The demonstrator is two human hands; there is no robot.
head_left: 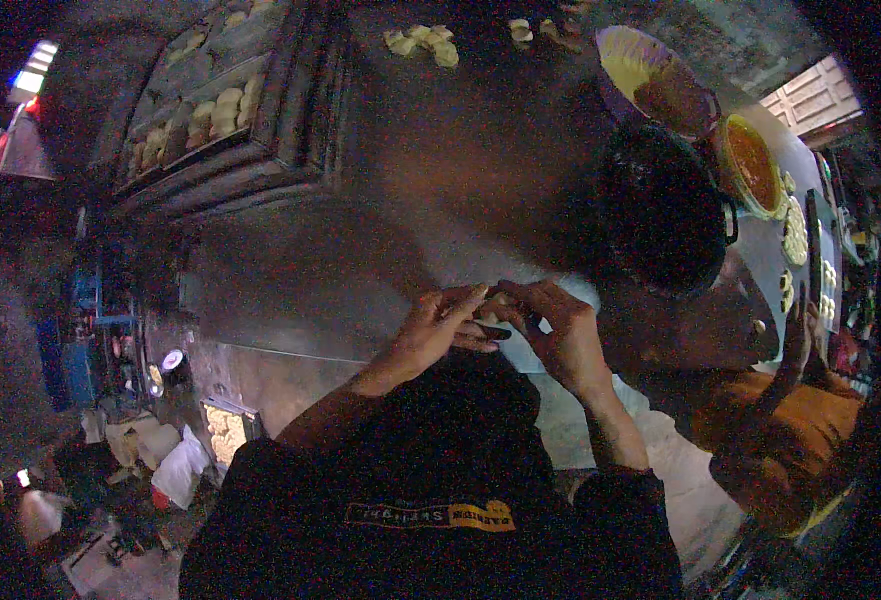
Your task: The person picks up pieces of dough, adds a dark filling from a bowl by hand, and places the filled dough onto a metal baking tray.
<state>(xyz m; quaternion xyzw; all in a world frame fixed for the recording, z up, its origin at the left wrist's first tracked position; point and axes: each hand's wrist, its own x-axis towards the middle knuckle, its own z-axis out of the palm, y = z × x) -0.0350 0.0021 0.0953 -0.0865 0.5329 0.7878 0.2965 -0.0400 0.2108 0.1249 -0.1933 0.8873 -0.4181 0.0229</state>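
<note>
My left hand [438, 325] and my right hand [560, 328] meet in front of my dark shirt, over the near edge of the worktop. The fingers of both are bent and close together around something small, partly pale. Its kind is hidden by the fingers and the dim light. A dark flat bit [496, 331] shows below the fingers of my left hand. The right thumb and fingertips press toward the left fingertips.
Pale dough pieces [422, 44] lie far across the dark worktop [290, 270]. Back left stands a cabinet [295, 120] with filled shelves. A purple basin [702, 112] and a yellow-rimmed bowl [752, 165] of orange food stand right. Nearby is a person in orange [785, 440].
</note>
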